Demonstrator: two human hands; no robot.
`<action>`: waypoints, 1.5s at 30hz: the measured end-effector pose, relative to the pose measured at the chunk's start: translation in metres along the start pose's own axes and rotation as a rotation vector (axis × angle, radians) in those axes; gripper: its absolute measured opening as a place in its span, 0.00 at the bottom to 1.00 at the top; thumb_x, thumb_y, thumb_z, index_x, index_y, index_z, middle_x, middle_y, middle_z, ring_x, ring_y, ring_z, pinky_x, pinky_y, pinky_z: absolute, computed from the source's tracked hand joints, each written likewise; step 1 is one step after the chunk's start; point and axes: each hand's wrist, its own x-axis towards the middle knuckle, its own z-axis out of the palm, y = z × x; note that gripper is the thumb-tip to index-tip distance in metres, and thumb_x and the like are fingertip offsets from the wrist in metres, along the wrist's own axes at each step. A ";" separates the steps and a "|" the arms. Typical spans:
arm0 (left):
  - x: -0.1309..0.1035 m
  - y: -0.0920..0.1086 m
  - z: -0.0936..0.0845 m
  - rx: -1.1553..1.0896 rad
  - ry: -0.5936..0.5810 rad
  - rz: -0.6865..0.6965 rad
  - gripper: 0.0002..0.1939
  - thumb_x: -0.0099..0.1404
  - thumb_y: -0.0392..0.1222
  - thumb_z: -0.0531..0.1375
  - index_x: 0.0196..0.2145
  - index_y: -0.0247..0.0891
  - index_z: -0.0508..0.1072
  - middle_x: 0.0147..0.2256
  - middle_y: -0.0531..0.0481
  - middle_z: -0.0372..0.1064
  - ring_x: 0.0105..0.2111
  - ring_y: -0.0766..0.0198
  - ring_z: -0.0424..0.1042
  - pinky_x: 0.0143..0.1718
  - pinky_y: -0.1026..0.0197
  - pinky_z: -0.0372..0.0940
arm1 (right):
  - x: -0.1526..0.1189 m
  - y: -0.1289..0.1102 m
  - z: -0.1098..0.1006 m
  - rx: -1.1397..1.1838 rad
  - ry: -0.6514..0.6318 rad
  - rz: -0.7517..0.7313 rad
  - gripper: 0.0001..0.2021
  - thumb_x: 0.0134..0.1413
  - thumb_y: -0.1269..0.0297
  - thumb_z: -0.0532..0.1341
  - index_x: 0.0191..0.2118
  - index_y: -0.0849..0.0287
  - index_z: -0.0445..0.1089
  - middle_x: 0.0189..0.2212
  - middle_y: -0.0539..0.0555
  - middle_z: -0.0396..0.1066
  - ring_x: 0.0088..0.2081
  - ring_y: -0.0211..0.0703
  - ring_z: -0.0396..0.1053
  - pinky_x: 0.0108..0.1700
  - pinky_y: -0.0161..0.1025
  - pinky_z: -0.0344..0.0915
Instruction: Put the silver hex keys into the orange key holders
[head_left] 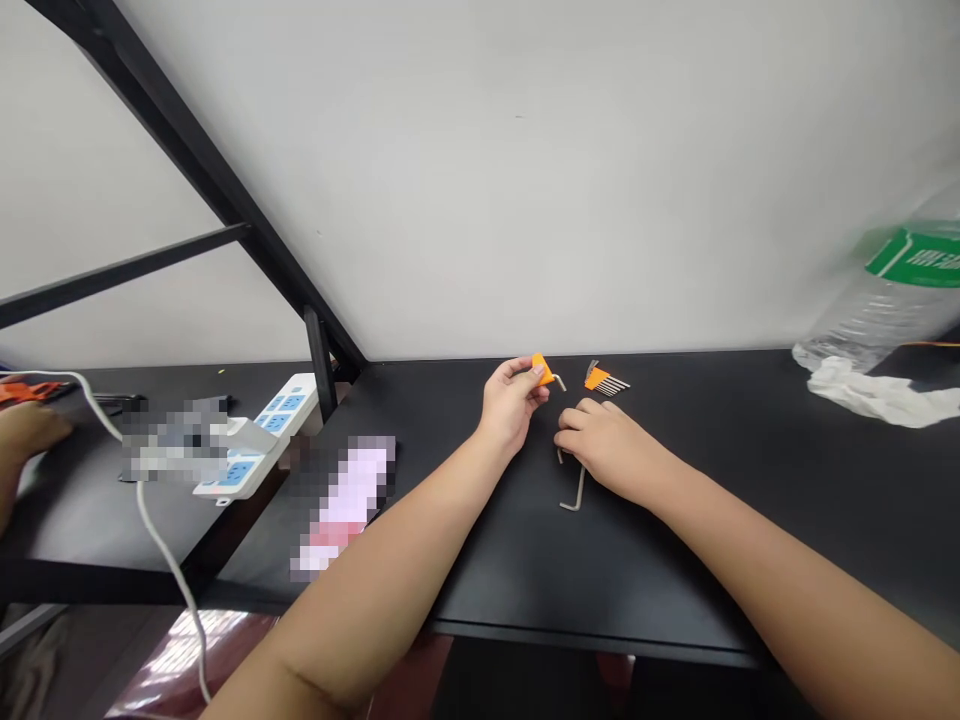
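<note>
My left hand [514, 400] is raised a little above the black table and pinches an orange hex key holder [541, 369]. A bent hex key [559, 382] sticks out of its right side. Low over the table, my right hand [596, 435] has its fingers curled down and closed around a hex key [560, 456], of which only a short end shows. A larger L-shaped hex key [576, 493] lies partly under that hand. Just beyond the right hand, a second orange holder [597, 378] rests on the table with several hex keys in it.
A white power strip [251, 450] with a cable stands left, beside a black metal frame post [321, 360]. A blurred flat object [349, 500] lies near my left forearm. Crumpled white tissue [877, 390] and a clear plastic bottle [892, 300] are at right. Another person's hand [34, 430] shows far left.
</note>
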 end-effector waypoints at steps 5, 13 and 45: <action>0.000 0.004 0.001 -0.085 -0.003 -0.075 0.22 0.49 0.39 0.75 0.40 0.38 0.72 0.30 0.52 0.73 0.22 0.72 0.68 0.29 0.65 0.64 | 0.007 -0.007 0.001 -0.011 -0.020 -0.025 0.06 0.59 0.74 0.59 0.33 0.59 0.71 0.35 0.57 0.71 0.39 0.48 0.65 0.38 0.43 0.59; -0.001 0.006 0.001 -0.132 -0.117 -0.162 0.21 0.51 0.39 0.75 0.40 0.36 0.73 0.28 0.53 0.72 0.22 0.73 0.68 0.29 0.65 0.66 | -0.006 0.011 -0.022 0.473 0.475 0.264 0.08 0.62 0.71 0.57 0.44 0.56 0.70 0.36 0.54 0.74 0.33 0.42 0.71 0.37 0.40 0.69; -0.013 0.008 0.006 -0.014 -0.354 -0.311 0.16 0.55 0.41 0.73 0.40 0.35 0.76 0.29 0.48 0.75 0.24 0.66 0.74 0.29 0.62 0.71 | -0.015 0.009 -0.039 0.903 0.654 0.169 0.14 0.63 0.72 0.56 0.39 0.52 0.79 0.40 0.52 0.79 0.43 0.45 0.77 0.49 0.46 0.75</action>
